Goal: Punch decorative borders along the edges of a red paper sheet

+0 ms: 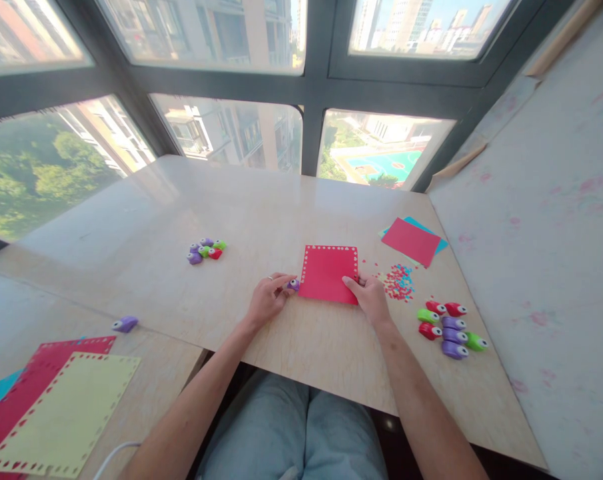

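A red square of paper lies flat on the marble table, with small holes punched along its top and side edges. My left hand pinches a small purple punch against the paper's lower left edge. My right hand holds the paper's lower right corner down with thumb and fingers.
Punched confetti lies right of the paper. Several coloured punches sit at the right, another cluster of punches to the left, and a lone purple punch further left. Red and blue sheets lie behind; finished sheets at lower left.
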`<state>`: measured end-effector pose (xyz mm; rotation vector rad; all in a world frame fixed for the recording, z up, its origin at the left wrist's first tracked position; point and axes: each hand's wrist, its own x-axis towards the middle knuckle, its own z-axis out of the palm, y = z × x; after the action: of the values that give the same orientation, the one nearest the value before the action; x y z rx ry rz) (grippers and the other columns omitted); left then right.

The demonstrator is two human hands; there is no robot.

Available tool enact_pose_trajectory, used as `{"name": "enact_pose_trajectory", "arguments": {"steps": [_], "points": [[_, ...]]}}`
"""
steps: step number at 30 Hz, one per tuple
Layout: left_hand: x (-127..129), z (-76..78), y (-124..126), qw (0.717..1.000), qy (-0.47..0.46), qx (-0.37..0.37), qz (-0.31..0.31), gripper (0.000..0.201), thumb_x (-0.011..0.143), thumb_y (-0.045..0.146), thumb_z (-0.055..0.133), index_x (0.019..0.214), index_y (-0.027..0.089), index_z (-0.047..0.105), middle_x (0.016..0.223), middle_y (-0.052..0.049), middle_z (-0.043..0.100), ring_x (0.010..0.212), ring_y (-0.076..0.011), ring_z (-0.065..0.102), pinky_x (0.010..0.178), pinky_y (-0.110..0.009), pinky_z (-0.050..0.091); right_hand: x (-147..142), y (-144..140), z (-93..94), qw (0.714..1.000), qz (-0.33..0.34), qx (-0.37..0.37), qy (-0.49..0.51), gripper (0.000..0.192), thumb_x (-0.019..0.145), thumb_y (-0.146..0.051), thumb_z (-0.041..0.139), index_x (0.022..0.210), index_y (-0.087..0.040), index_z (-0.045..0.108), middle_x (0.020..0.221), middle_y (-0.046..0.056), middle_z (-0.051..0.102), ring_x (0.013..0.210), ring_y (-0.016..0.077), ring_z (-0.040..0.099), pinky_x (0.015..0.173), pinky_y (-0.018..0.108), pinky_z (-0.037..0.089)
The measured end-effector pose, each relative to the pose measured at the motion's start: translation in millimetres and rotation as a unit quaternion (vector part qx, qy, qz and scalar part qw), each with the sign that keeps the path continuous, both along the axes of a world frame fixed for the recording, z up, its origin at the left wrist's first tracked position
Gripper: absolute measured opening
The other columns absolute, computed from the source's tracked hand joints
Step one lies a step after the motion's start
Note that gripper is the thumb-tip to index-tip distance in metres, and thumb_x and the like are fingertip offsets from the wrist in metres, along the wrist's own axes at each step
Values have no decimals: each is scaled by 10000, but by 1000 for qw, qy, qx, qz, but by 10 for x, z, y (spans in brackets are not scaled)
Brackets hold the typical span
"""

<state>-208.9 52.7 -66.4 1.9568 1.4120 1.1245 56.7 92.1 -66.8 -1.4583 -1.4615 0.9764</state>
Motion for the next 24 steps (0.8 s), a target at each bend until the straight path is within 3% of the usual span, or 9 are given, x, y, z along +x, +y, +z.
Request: {"name": "enact_pose_trajectory", "arguments": {"steps": [7,13,20,24], "points": [[-5,-26,3,1000,3,1,-2,293,845,151,596,1121,195,683,983,-59,673,620,-92,538,591,-213,428,-16,-2,30,1000,3,-13,13,393,762,-493,641,911,-136,708,805,75,722,708,224,645,607,291,480],[1,-10,5,1000,11,11,-10,282,844,159,598,1108,194,691,989,-62,682,609,-93,541,614,-227,444,-9,-3,19,1000,5,-9,-10,392,774,-497,624,903,-136,702,748,57,701,676,213,626,585,283,465],[-1,9,8,999,28,16,-16,253,862,187,599,1088,215,709,1008,-69,696,815,-156,639,759,-279,492,-35,17,6,1000,13,-4,-16,377,773,-488,615,890,-140,700,730,45,688,662,202,613,581,275,462],[3,21,1,999,32,16,-16,242,867,198,603,1083,215,711,1006,-74,699,830,-165,647,761,-291,501,-57,17,26,1000,18,-5,-10,374,773,-481,617,898,-138,700,750,49,703,683,209,627,598,280,469]]}}
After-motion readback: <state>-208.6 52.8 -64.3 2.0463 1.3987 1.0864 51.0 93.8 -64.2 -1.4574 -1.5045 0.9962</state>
